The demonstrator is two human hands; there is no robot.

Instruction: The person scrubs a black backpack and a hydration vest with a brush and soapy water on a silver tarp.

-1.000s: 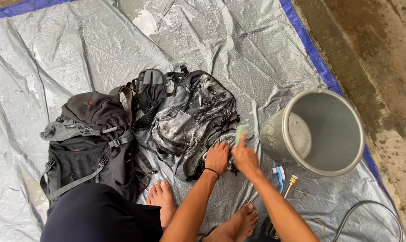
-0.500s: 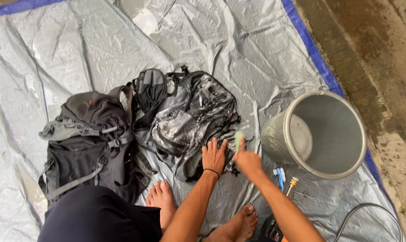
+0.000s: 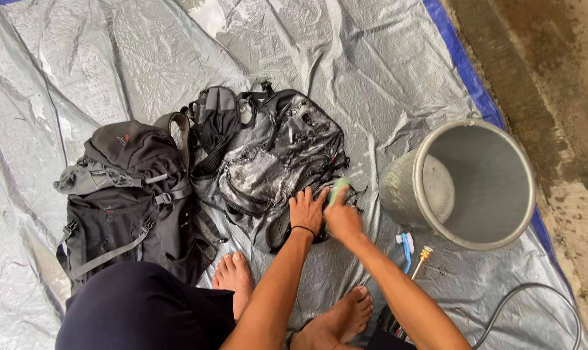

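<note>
A wet, soapy dark backpack (image 3: 274, 155) lies flat on a grey tarp (image 3: 125, 58). My left hand (image 3: 306, 209), with a thin black band at the wrist, presses fingers apart on the pack's lower edge. My right hand (image 3: 342, 217) is beside it, closed around a pale green sponge (image 3: 337, 190) that rests on the same corner of the pack. A second black and grey backpack (image 3: 122, 194) lies to the left, apart from both hands.
A grey metal bucket (image 3: 482, 185) lies tipped on its side at the right. A blue and white brush (image 3: 405, 245) and a brass hose nozzle (image 3: 422, 256) lie by it, with a hose (image 3: 534, 304) curling at the lower right. My bare feet (image 3: 235, 275) rest on the tarp. Concrete lies past the tarp's blue edge (image 3: 466, 71).
Both hands have slid a little along the soapy pack's lower corner, the right hand rubbing the sponge there. The view has shifted slightly; the bags and bucket stay put.
</note>
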